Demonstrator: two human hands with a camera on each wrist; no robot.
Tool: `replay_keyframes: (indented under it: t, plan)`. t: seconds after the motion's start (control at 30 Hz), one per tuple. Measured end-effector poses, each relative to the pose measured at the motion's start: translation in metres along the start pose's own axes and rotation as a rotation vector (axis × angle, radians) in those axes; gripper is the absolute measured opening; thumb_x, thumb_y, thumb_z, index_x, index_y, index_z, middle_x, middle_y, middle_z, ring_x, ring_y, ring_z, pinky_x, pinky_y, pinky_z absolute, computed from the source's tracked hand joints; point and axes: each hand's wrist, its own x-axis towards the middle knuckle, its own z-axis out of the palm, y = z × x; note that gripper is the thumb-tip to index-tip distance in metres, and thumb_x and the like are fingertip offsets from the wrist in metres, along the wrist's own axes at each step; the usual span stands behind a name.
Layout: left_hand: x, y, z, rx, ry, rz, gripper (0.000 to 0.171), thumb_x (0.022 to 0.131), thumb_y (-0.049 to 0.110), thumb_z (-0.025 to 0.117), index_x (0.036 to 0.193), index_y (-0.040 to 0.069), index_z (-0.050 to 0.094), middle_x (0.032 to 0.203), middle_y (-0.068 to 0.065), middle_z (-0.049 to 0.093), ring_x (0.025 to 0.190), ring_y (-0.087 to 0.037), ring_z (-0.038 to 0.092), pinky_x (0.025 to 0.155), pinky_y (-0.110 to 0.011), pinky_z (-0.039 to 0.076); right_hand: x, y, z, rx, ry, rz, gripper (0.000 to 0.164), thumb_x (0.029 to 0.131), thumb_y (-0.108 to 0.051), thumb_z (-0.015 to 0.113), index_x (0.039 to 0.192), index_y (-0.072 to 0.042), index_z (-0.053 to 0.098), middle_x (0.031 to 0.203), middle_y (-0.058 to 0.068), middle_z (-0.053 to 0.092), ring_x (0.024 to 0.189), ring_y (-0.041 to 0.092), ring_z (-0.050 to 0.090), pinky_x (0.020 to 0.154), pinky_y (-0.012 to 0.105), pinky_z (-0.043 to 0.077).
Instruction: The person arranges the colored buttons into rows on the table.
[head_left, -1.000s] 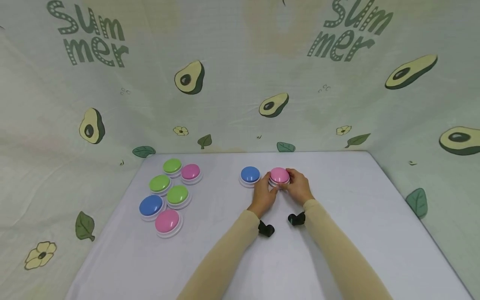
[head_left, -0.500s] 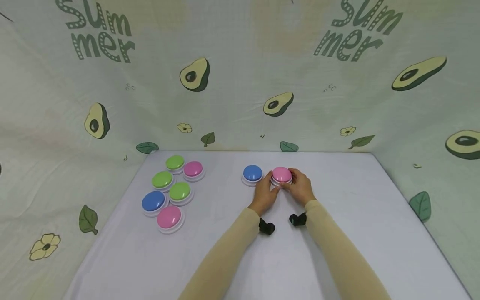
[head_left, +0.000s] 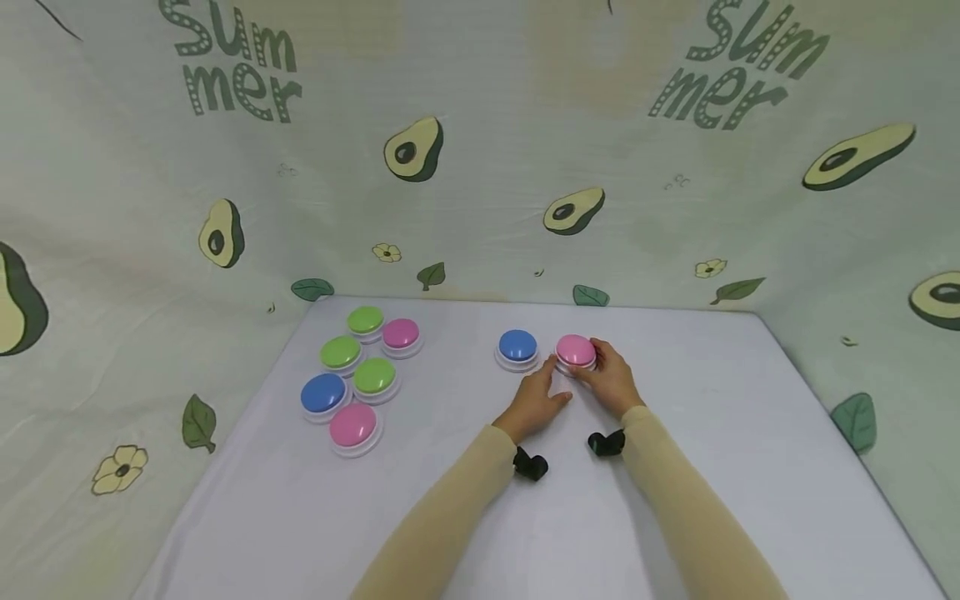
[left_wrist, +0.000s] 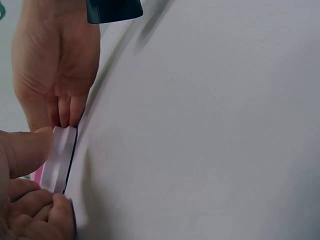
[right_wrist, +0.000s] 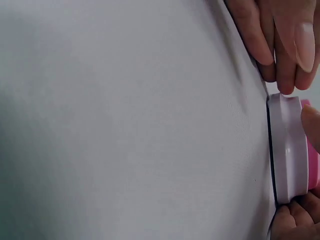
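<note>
A pink push button (head_left: pixel 576 349) with a white round base lies on the white table, right of a blue push button (head_left: pixel 517 345). My right hand (head_left: pixel 611 379) holds the pink button, thumb at its near side and fingers round its right side. My left hand (head_left: pixel 531 406) is at its left side, fingers extended and fingertips right at the base, thumb spread away from it. In the right wrist view the button's white base (right_wrist: pixel 287 150) stands out between the two hands.
At the left of the table sits a cluster of several push buttons: green ones (head_left: pixel 375 376), a blue one (head_left: pixel 323 392) and pink ones (head_left: pixel 353 425). A printed cloth (head_left: pixel 480 167) with avocados hangs behind. Black wrist cameras (head_left: pixel 531 464) are strapped on both sleeves.
The left hand has loosened from the pink button, its thumb moving back toward the person. The right hand keeps its hold. The head view has shifted, so the scene sits further right.
</note>
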Motion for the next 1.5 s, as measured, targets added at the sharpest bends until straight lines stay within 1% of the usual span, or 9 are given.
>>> replay_keyframes:
  t: [0.2,0.4,0.53,0.7,0.9,1.03,1.2,1.33,1.5]
  plan:
    - [-0.025,-0.009,-0.019,-0.008,-0.173,0.008,0.067,0.105,0.027,0.066,0.163,0.007,0.038,0.158,-0.014,0.052,0.141,-0.02,0.053,0.118,-0.03,0.042,-0.004,0.003,-0.001,0.008,0.016,0.046,0.084,0.1,-0.024,0.074,0.16,0.009,0.026,0.165,0.031,0.031,0.153,0.043,0.032,0.126,0.051,0.029]
    - [-0.058,-0.019,-0.056,-0.07,-0.27,-0.005,0.054,0.108,0.028,0.061,0.157,0.008,0.049,0.16,-0.003,0.05,0.142,-0.017,0.052,0.118,-0.03,0.042,-0.008,-0.004,0.002,0.015,0.002,0.093,0.089,0.1,-0.031,0.074,0.162,0.009,0.023,0.165,0.032,0.029,0.154,0.044,0.028,0.126,0.053,0.027]
    - [-0.076,-0.028,-0.089,-0.034,-0.239,0.003,0.043,0.11,0.018,0.055,0.151,0.005,0.057,0.153,-0.006,0.058,0.143,-0.023,0.051,0.119,-0.038,0.042,-0.014,-0.013,0.004,0.031,-0.021,0.133,0.094,0.099,-0.033,0.074,0.163,0.008,0.018,0.167,0.032,0.024,0.155,0.045,0.025,0.126,0.055,0.025]
    - [-0.087,-0.038,-0.14,0.0,-0.081,0.008,0.036,0.109,0.002,0.05,0.142,-0.004,0.062,0.14,-0.015,0.067,0.134,-0.032,0.06,0.115,-0.048,0.046,-0.019,-0.022,0.009,-0.003,0.043,0.125,0.1,0.099,-0.029,0.074,0.165,0.006,0.007,0.169,0.033,0.016,0.156,0.047,0.022,0.127,0.056,0.023]
    - [-0.08,-0.057,-0.195,0.069,0.095,-0.052,0.039,0.107,0.006,0.058,0.144,-0.005,0.059,0.141,-0.02,0.064,0.13,-0.037,0.062,0.111,-0.051,0.05,-0.019,-0.047,0.027,-0.047,0.19,0.061,0.11,0.093,-0.023,0.079,0.165,0.005,0.0,0.172,0.029,0.006,0.158,0.048,0.014,0.129,0.057,0.015]
    - [-0.069,-0.073,-0.217,0.167,0.148,-0.124,0.048,0.105,0.012,0.062,0.149,-0.007,0.052,0.146,-0.026,0.058,0.137,-0.041,0.055,0.116,-0.053,0.045,-0.022,-0.071,0.046,-0.051,0.2,-0.012,0.11,0.093,-0.022,0.08,0.166,0.003,0.001,0.174,0.025,0.005,0.159,0.043,0.013,0.129,0.053,0.015]
    - [-0.057,-0.087,-0.228,0.243,0.177,-0.209,0.057,0.104,0.015,0.064,0.152,-0.01,0.044,0.149,-0.031,0.05,0.143,-0.045,0.045,0.122,-0.056,0.035,-0.026,-0.097,0.076,-0.056,0.169,-0.151,0.099,0.094,-0.022,0.08,0.164,0.006,0.016,0.171,0.026,0.021,0.156,0.042,0.025,0.128,0.052,0.023]
    - [-0.047,-0.095,-0.229,0.32,0.174,-0.247,0.062,0.104,0.017,0.064,0.153,-0.011,0.04,0.15,-0.033,0.045,0.142,-0.047,0.042,0.122,-0.057,0.036,-0.028,-0.105,0.099,-0.035,0.167,-0.246,0.087,0.094,-0.019,0.079,0.16,0.006,0.03,0.164,0.027,0.036,0.149,0.044,0.039,0.124,0.055,0.032]
    - [-0.031,-0.108,-0.231,0.417,0.185,-0.25,0.061,0.101,0.015,0.065,0.149,-0.015,0.044,0.145,-0.035,0.049,0.135,-0.05,0.043,0.118,-0.059,0.04,-0.032,-0.109,0.115,-0.006,0.115,-0.278,0.078,0.095,-0.019,0.078,0.156,0.007,0.038,0.158,0.027,0.046,0.145,0.044,0.045,0.121,0.055,0.037]
